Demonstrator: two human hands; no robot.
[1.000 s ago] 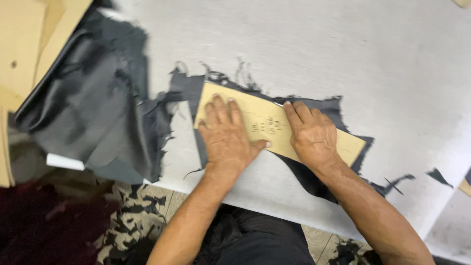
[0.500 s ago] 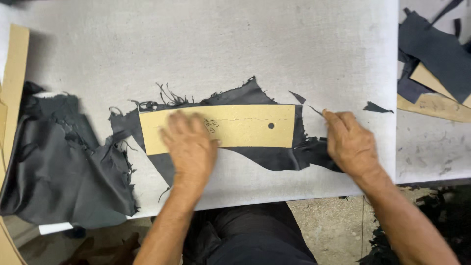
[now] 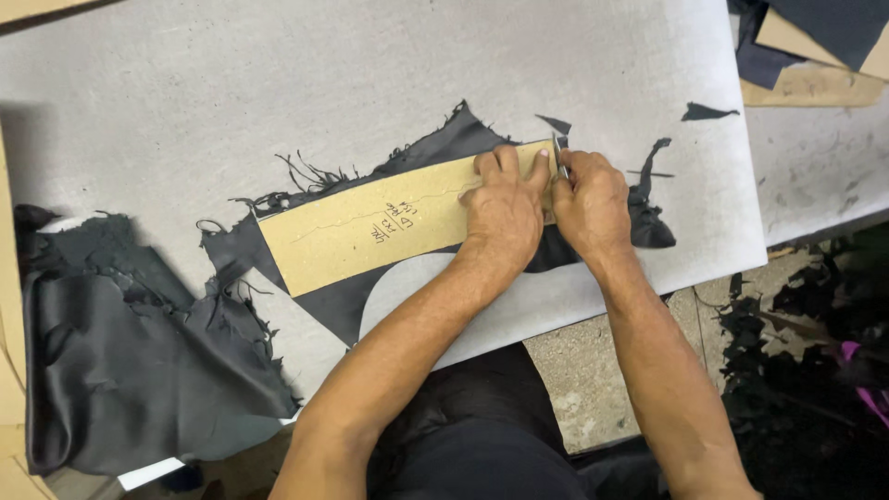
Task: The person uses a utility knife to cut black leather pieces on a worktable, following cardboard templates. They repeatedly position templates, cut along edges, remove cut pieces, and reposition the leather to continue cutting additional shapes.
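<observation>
A long tan cardboard template [image 3: 370, 227] lies on a ragged piece of dark grey leather [image 3: 435, 148] on the pale grey cutting table [image 3: 278, 83]. My left hand [image 3: 505, 208] presses flat on the template's right end, fingers spread. My right hand [image 3: 593, 199] grips a small knife [image 3: 558, 153], its blade at the template's right edge. A curved cut-out in the leather shows below the template.
A crumpled heap of dark leather [image 3: 120, 352] hangs over the table's left front edge. Small leather scraps [image 3: 708, 113] lie to the right. More cardboard patterns and dark pieces [image 3: 815, 56] sit at the far right. Offcuts litter the floor [image 3: 796, 370].
The view has shifted and the template now lies tilted. My left hand slid to the template's right end, and my right hand came in from the right to meet its edge.
</observation>
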